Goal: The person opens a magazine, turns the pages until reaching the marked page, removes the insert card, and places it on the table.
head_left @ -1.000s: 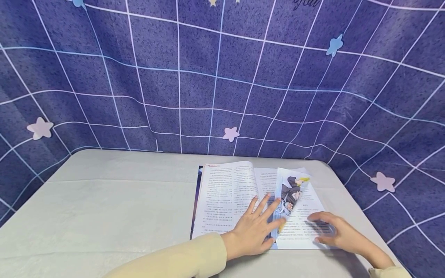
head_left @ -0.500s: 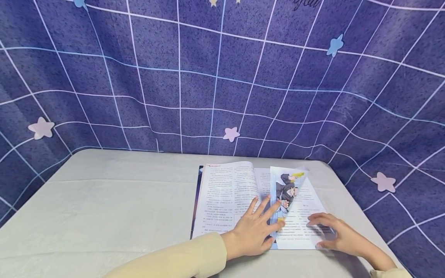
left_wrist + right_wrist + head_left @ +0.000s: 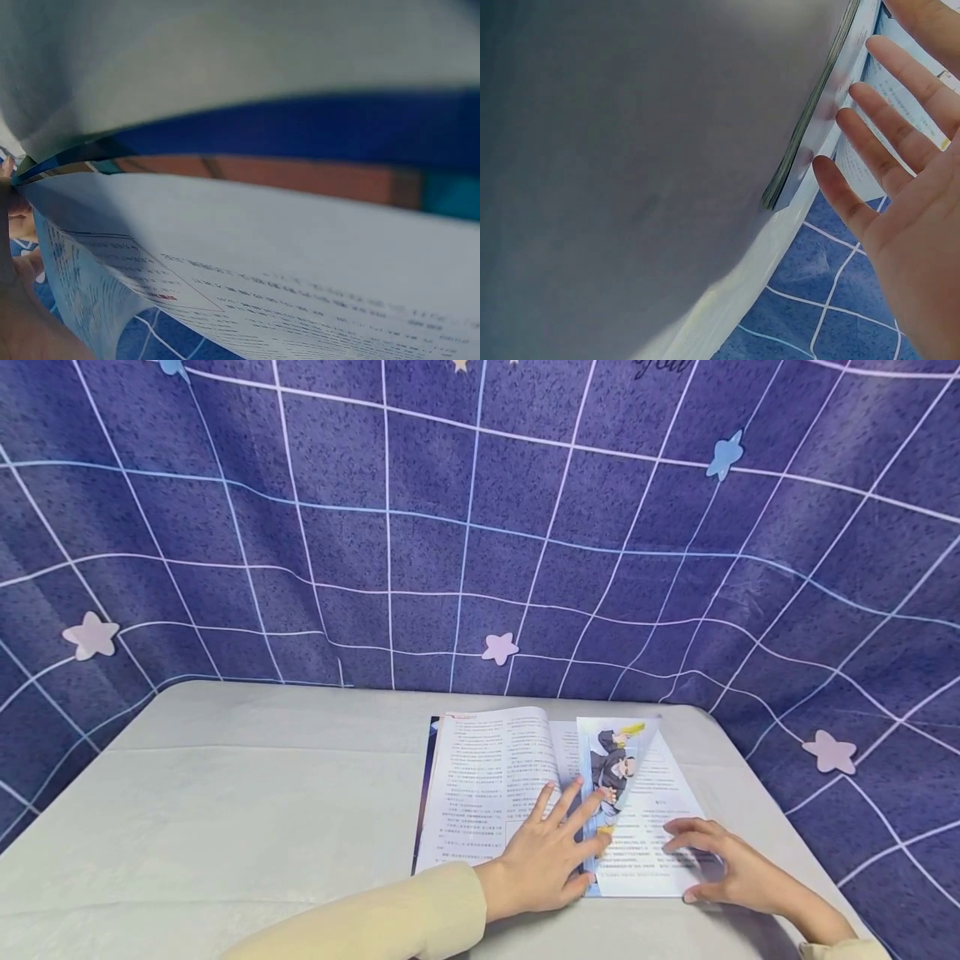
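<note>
An open magazine (image 3: pixel 495 760) lies on the pale cloth, with printed text on both sides. My left hand (image 3: pixel 543 852) rests spread across its middle, fingers straight, over the lower part of the gutter. One right-hand page (image 3: pixel 611 760) curls over leftward, showing a colour drawing of a dark-robed figure; my left fingertips touch its lower part. At the lower right edge is my right hand (image 3: pixel 735 864), thumb low and fingers loosely bent over the page corner. In the right wrist view, the fingers of that hand (image 3: pixel 907 142) extend beside the page stack (image 3: pixel 810 112), holding nothing visible.
The magazine sits on a table (image 3: pixel 247 793) covered in white cloth, near its right end. A blue-purple curtain (image 3: pixel 420 527) with grid lines and stars hangs behind and to the right.
The curled page has swung further left, and more of its drawing shows. My left hand stays in place; my right hand has barely shifted.
</note>
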{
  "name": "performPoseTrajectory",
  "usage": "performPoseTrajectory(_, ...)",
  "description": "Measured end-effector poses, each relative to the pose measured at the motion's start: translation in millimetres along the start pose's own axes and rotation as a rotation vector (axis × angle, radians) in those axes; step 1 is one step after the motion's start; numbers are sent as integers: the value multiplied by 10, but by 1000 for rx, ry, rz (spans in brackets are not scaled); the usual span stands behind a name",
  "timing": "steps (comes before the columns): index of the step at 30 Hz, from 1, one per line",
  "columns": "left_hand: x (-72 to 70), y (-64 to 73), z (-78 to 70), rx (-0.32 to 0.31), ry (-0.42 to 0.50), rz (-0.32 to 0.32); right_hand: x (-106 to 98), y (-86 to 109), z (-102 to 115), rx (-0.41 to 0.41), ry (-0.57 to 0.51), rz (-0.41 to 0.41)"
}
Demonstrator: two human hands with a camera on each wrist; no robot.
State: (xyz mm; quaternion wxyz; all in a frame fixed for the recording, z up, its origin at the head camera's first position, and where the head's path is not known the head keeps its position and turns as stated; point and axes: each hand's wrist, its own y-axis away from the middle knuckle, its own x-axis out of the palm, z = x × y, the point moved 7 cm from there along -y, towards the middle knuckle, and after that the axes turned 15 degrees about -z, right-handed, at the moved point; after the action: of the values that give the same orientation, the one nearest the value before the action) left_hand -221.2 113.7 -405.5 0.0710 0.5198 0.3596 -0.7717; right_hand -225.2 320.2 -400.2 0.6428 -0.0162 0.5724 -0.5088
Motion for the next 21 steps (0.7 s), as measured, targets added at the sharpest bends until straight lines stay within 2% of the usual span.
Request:
performPoseTrajectory(9,-22,-9,7,-9,-15,-34,2,-7,21,-22,17,-9)
performPoseTrajectory(21,-12,-3,20,9,-38,-42,-27,-23,26,-32,15,-9)
